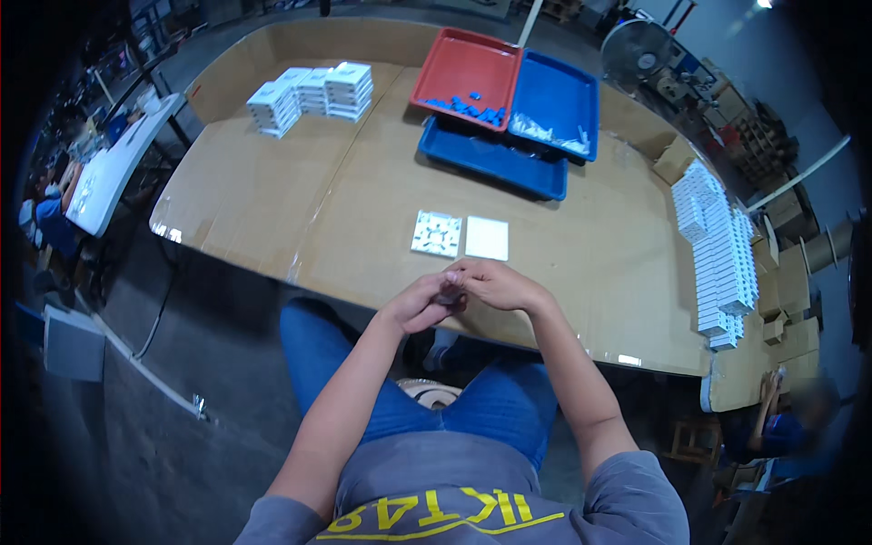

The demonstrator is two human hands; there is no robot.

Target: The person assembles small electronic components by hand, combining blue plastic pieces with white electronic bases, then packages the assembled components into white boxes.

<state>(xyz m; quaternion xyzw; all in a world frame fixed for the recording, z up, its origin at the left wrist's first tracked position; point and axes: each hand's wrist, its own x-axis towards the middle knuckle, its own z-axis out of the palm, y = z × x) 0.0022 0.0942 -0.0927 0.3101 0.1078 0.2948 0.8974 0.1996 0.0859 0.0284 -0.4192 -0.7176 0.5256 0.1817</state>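
Note:
My left hand (424, 302) and my right hand (498, 285) meet just over the table's near edge. The left one is cupped with its fingers curled. Fingers of the right are bent over the left fingertips, and whatever they may hold is too small or hidden to make out. Just beyond the hands, two white square pieces lie side by side on the table. The left one is an open square plastic panel (436, 233) showing a dark and grey pattern of parts inside. To its right is a plain white square plate (487, 238), smooth side up.
Farther back stand a red tray (468, 68) with small blue pieces, a blue tray (556, 91) with slim white pieces, and a lower blue tray (490, 165). Stacked white square units stand at back left (348, 89) and along the right (713, 245). Cardboard walls (272, 45) edge the table.

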